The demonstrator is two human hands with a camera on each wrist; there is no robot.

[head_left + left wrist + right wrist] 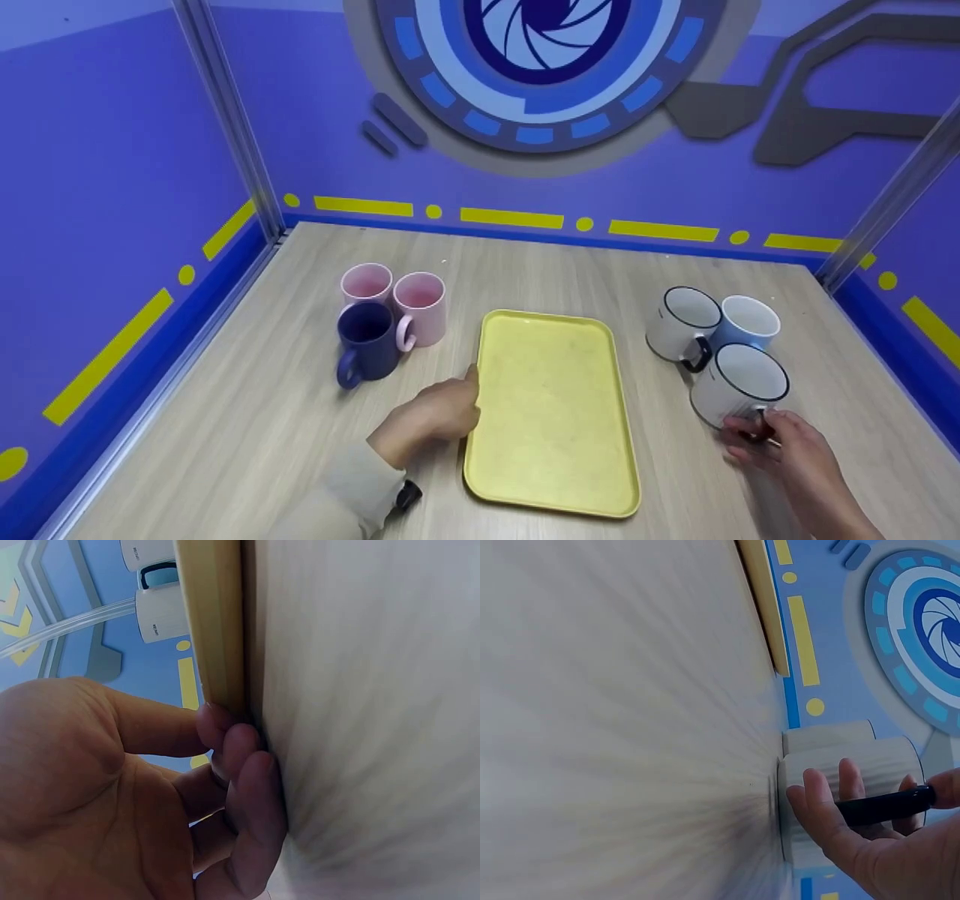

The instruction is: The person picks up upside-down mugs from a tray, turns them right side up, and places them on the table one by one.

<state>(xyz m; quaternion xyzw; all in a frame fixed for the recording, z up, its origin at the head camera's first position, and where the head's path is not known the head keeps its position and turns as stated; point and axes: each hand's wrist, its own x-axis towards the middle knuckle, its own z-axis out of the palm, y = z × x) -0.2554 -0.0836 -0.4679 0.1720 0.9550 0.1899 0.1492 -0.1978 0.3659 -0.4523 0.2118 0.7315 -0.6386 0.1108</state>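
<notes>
My left hand (439,411) grips the left rim of a yellow rectangular tray (551,405) lying on the table. In the left wrist view, its fingers are curled, fingertips right at the underside of the tray's edge (217,622), close against the tabletop. My right hand (806,454) holds the black handle (889,808) of a white enamel-style mug (727,394) with a black rim, fingers behind the handle and thumb at its top end. This mug stands upright, right of the tray. Just behind it are a matching white mug (670,335) and a light-blue mug with a white inside (750,319).
Left of the tray, a dark blue mug (379,352) stands before two pink mugs, one at the right (427,319) and one farther back (366,283). Blue-purple panels with yellow dashes (511,218) border the wooden table (247,420) at the back and both sides.
</notes>
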